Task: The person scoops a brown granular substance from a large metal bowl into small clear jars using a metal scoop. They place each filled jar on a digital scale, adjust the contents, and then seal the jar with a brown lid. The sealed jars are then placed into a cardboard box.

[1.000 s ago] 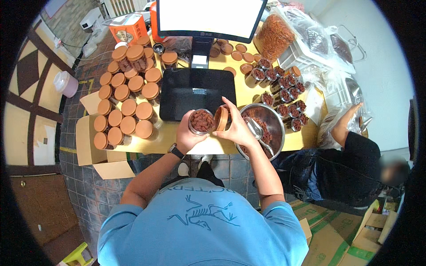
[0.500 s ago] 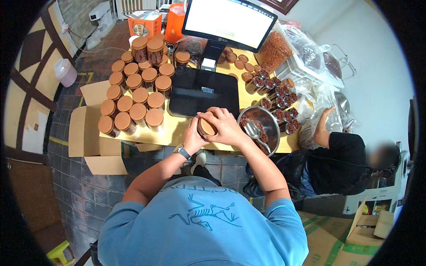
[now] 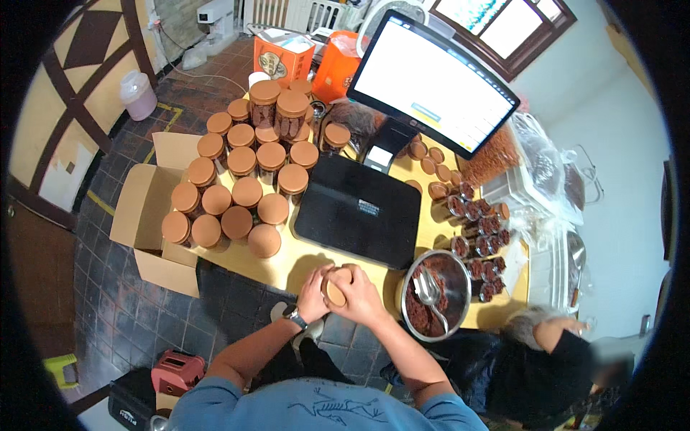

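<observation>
A jar with an orange-brown lid (image 3: pixel 334 291) is gripped between both my hands near the table's front edge. My left hand (image 3: pixel 313 296), with a watch on its wrist, wraps the jar's left side. My right hand (image 3: pixel 361 298) closes round the right side, its fingers over the lid; most of the jar body is hidden. Just beyond sits a flat black scale (image 3: pixel 359 208) joined to a lit screen (image 3: pixel 431 79). To the right, a steel bowl (image 3: pixel 466 302) holds dark reddish-brown pieces and a metal scoop (image 3: pixel 427 289).
Several lidded jars (image 3: pixel 244 190) crowd the table's left, some stacked. Open filled jars (image 3: pixel 489 244) and loose lids (image 3: pixel 429 165) stand right. Bagged goods (image 3: pixel 492 154) lie behind. A co-worker's arm (image 3: pixel 557 334) is at the right edge; an open carton (image 3: pixel 136 205) stands left.
My view has shifted and turned. My hands and the jar are farther from the scale, closer to the table's front edge. The co-worker's hand has moved away from the plastic bags.
</observation>
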Motion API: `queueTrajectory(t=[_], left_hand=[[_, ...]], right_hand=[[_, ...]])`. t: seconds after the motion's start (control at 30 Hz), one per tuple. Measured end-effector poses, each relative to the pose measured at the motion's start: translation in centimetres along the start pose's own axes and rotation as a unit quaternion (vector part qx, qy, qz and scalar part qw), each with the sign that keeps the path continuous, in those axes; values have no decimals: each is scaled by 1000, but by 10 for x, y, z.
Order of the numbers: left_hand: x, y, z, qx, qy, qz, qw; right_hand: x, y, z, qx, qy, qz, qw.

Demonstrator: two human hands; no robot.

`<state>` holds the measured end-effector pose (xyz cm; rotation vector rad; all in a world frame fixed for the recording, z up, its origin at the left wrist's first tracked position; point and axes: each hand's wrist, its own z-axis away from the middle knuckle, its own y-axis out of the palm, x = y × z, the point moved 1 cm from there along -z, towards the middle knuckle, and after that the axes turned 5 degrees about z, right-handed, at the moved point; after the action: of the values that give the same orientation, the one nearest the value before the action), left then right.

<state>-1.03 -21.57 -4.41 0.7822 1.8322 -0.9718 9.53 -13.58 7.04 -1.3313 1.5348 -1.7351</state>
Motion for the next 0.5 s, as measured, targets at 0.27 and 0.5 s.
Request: queueTrajectory(t=[0.27, 0.5], left_hand=[[42, 17, 1, 3, 58, -28, 998], [51, 26, 4, 27, 10, 7, 1000]], right_hand=[[-32, 46, 5, 12, 17, -8, 1000], [-42, 59, -3, 39, 65, -13, 997]])
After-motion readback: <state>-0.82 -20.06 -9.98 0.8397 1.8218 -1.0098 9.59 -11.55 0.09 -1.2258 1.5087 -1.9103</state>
